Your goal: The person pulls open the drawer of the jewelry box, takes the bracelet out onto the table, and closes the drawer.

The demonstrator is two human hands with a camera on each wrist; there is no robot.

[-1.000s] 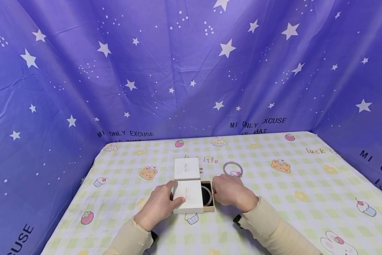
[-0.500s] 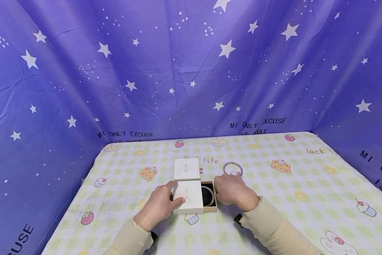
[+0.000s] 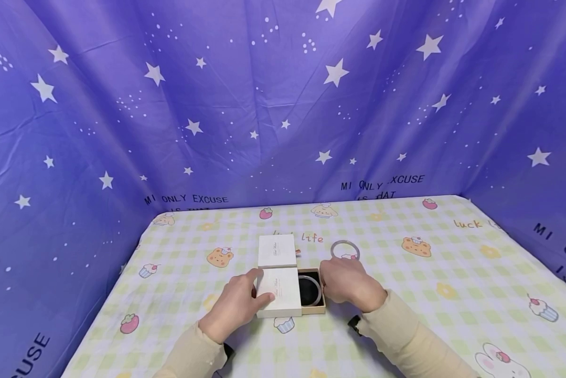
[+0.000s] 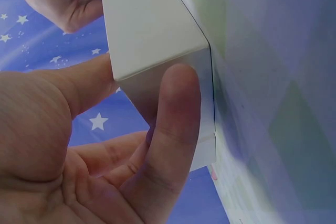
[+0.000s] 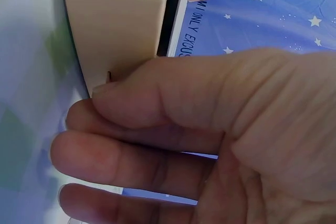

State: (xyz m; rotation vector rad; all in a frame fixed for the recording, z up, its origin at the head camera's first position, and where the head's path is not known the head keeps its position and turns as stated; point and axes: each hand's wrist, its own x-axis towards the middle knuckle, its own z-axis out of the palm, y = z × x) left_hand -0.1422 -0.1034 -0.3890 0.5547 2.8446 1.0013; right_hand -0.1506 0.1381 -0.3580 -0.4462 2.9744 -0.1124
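A white drawer-style gift box (image 3: pixel 279 294) lies near the table's front middle. My left hand (image 3: pixel 235 298) holds its sleeve, thumb on top and fingers along the left side; in the left wrist view a finger presses the white box's end (image 4: pixel 152 30). The tan drawer (image 3: pixel 314 310) stands partly out to the right, with a pale bangle (image 3: pixel 320 292) on its black lining. At the drawer's outer end, my right hand (image 3: pixel 349 282) pinches a small pull tab between thumb and forefinger; the tab is almost wholly hidden. The right wrist view shows a slit in the tan drawer face (image 5: pixel 118 24).
A second white box (image 3: pixel 276 250) sits directly behind the first, a short ribbon tab (image 3: pixel 298 253) at its right side. Another pale bangle (image 3: pixel 345 242) lies on the checked tablecloth (image 3: pixel 386 325) behind my right hand. A blue starry curtain (image 3: pixel 283 94) surrounds the table.
The drawer has slid further right out of its sleeve, showing more of the bangle inside. My right hand has moved right with it; my left hand has stayed put.
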